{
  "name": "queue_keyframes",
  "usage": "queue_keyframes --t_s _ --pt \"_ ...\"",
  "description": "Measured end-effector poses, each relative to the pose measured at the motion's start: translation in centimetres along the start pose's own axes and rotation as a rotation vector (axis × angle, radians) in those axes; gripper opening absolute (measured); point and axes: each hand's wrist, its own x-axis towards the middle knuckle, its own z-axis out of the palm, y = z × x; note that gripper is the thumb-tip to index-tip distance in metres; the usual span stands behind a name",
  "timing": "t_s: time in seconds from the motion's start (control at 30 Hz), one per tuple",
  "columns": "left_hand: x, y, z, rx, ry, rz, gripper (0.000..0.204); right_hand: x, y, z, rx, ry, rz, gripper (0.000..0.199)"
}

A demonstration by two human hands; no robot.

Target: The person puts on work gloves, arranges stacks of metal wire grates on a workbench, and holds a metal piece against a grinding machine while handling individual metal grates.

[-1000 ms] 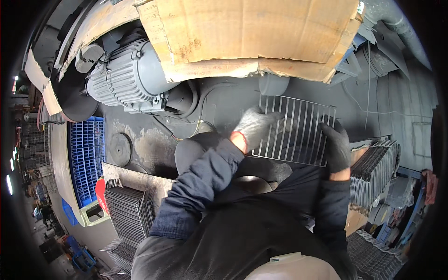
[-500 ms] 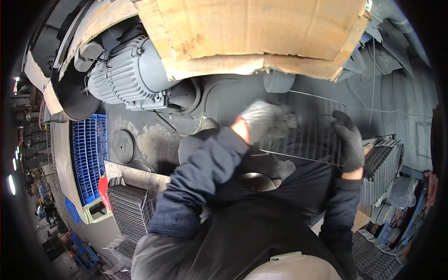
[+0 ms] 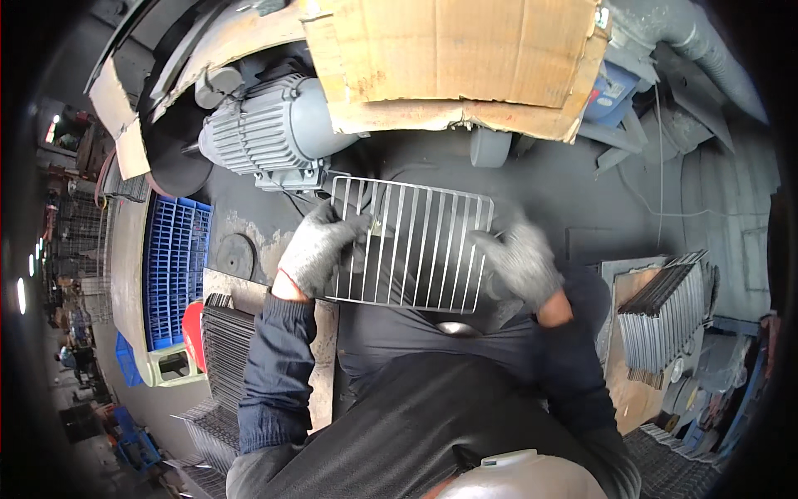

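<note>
Many stacked grids (image 3: 661, 324) either side; motor (image 3: 253, 133), cardboard (image 3: 449, 54) beyond held wire rack (image 3: 416, 249).

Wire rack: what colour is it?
Silvery grey, the rack; it shows best in the head view.

From my remote post I see the left hand (image 3: 320, 246) and right hand (image 3: 525, 259) in grey knit gloves (image 3: 304, 259), the left one edged in red (image 3: 291, 284). Navy sleeves (image 3: 281, 353), creased, end in a ribbed band (image 3: 276, 426); the torso garment (image 3: 416, 407) is black, the trousers (image 3: 378, 341) dark. A pale, rounded piece (image 3: 532, 481) (a cap, perhaps; I can't tell) shows lowest.
</note>
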Motion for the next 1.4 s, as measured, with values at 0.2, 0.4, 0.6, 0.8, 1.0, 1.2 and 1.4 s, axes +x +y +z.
queue_keyframes --t_s 0.2,0.4,0.6,0.8,1.0,1.2,1.4 --pt "-5.2 1.1 7.7 0.745 -0.061 0.834 0.038 -1.6 -6.9 -7.1 0.369 0.078 0.165 0.051" --pt "-4.6 -7.5 13.0 0.210 0.535 0.494 0.083 -5.9 -2.6 -1.9 1.474 0.791 0.524 0.027" --pt "-1.5 -8.5 16.5 -0.632 0.071 0.105 0.037 -8.8 2.0 0.5 1.484 0.705 0.638 0.040" --pt "5.6 -10.5 15.3 -0.132 0.016 0.269 0.032 -5.5 5.2 -4.2 1.008 0.514 0.543 0.029" --pt "10.7 -9.4 16.7 -0.081 -0.082 0.142 0.030 -1.4 11.6 -1.7 1.002 0.302 0.753 0.019" --pt "11.7 -10.5 7.3 -0.277 -0.053 0.033 0.014 3.1 5.9 5.4 0.925 0.178 0.709 0.008" --pt "12.0 -9.8 15.6 -0.225 -0.139 0.125 0.012 0.5 9.1 -0.5 1.288 0.520 0.707 0.005"
